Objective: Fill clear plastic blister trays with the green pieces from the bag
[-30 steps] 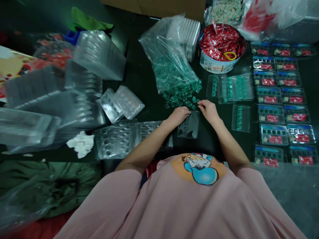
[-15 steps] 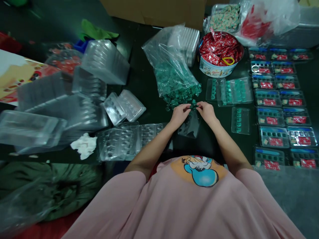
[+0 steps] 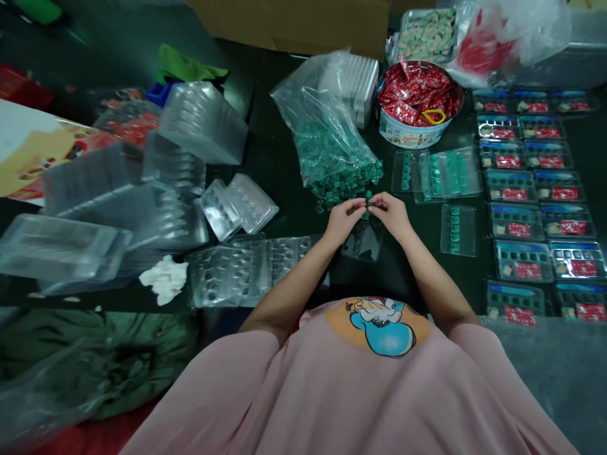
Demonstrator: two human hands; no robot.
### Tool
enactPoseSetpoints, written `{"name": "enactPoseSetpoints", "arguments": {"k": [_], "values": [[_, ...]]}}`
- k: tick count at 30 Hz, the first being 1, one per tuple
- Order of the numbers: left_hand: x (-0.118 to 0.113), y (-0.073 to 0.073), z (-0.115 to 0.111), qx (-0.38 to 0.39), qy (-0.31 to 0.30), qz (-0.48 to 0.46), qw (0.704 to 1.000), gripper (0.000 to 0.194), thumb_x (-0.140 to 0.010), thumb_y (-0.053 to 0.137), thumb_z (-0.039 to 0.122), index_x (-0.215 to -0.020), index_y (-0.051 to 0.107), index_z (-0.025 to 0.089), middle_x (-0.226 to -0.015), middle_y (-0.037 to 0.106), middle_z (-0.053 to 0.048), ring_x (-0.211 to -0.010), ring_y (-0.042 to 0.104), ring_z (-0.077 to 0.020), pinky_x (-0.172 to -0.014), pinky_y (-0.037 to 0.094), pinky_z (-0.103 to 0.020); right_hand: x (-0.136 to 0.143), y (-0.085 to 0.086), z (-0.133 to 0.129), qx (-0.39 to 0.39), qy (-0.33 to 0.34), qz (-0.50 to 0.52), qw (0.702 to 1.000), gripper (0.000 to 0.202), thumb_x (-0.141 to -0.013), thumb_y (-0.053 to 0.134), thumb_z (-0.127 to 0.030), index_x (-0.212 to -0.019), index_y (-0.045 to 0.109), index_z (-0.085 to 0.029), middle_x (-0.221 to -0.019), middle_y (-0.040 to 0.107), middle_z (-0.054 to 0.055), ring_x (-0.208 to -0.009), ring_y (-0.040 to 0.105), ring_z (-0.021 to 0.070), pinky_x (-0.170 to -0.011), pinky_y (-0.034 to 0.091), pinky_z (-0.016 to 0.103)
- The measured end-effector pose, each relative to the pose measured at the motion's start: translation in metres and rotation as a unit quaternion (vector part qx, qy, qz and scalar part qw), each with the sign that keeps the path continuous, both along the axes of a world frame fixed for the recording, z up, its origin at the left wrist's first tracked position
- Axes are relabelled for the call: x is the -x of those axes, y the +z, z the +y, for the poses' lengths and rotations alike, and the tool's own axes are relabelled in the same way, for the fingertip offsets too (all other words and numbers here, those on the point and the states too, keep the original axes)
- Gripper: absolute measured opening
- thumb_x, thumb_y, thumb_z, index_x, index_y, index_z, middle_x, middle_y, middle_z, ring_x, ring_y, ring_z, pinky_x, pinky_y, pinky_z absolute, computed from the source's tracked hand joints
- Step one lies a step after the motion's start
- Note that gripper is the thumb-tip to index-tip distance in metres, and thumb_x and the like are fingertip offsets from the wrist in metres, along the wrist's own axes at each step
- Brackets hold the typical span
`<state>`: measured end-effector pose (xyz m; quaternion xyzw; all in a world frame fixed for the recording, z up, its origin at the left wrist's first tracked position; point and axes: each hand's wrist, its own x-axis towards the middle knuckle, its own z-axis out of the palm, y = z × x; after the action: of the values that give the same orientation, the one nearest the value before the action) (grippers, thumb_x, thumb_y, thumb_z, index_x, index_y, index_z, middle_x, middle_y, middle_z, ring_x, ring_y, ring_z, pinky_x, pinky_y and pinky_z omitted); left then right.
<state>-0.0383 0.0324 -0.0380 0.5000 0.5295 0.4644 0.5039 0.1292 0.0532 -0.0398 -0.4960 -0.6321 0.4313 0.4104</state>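
Note:
My left hand [image 3: 343, 222] and my right hand [image 3: 391, 216] meet at the fingertips over the table. Both are closed in a pinch at small green translucent pieces [image 3: 368, 196]; exactly which piece each hand grips is partly covered by the fingers. Beneath them lies a clear plastic blister tray [image 3: 364, 245], its upper part hidden by my hands. Just beyond, a heap of similar green pieces [image 3: 344, 180] spills from the mouth of a clear plastic bag [image 3: 327, 136].
To the right lie clear trays with green rows [image 3: 458, 229] and packed trays with red packets [image 3: 519, 229]. A round tin [image 3: 412, 134] of red packets stands behind. Left are stacked clear trays [image 3: 202, 123], loose trays [image 3: 237, 272] and crumpled white tissue [image 3: 165, 280].
My fingertips have drawn closer together, the right hand shifting slightly left. The view has turned a little, so things on the left appear shifted right.

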Motion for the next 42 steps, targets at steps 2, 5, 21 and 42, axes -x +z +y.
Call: {"name": "enactPoseSetpoints", "arguments": {"k": [2,5,21,42], "values": [[-0.005,0.004,-0.002,0.035,0.011,-0.073,0.997,0.029,-0.071,0.075,0.031,-0.096,0.073,0.016,-0.090,0.073,-0.005,-0.085,0.066,-0.0180,-0.081,0.051,-0.031,0.002,0.006,-0.007,0.013,0.012,0.059,0.998,0.016,-0.079,0.066,-0.029,-0.092,0.066,-0.020,-0.083,0.065,0.001,-0.075,0.062,0.0149,-0.073,0.050,0.030],[-0.007,0.009,-0.006,0.049,0.012,-0.096,0.994,0.027,-0.065,0.080,0.032,-0.085,0.073,0.015,-0.081,0.071,-0.003,-0.078,0.064,-0.0157,-0.078,0.050,-0.029,0.003,0.013,-0.014,0.001,0.010,0.072,0.997,0.018,-0.078,0.066,-0.032,-0.092,0.069,-0.021,-0.089,0.067,0.002,-0.080,0.063,0.0154,-0.075,0.051,0.031],[0.008,0.015,-0.007,0.049,-0.092,-0.061,0.993,0.033,-0.066,0.079,0.043,-0.080,0.065,0.016,-0.076,0.066,-0.002,-0.072,0.062,-0.0140,-0.073,0.050,-0.030,0.002,0.018,-0.025,0.038,0.063,0.120,0.990,0.022,-0.077,0.065,-0.033,-0.096,0.064,-0.021,-0.091,0.067,0.002,-0.087,0.065,0.0160,-0.081,0.052,0.031],[0.013,0.032,-0.013,-0.023,-0.096,-0.033,0.995,0.030,-0.069,0.078,0.042,-0.077,0.061,0.018,-0.082,0.063,-0.002,-0.079,0.059,-0.0151,-0.076,0.048,-0.029,-0.002,0.022,-0.028,0.075,0.118,0.101,0.985,0.020,-0.081,0.063,-0.037,-0.083,0.052,-0.021,-0.073,0.054,-0.004,-0.065,0.049,0.0112,-0.063,0.040,0.025]]}}
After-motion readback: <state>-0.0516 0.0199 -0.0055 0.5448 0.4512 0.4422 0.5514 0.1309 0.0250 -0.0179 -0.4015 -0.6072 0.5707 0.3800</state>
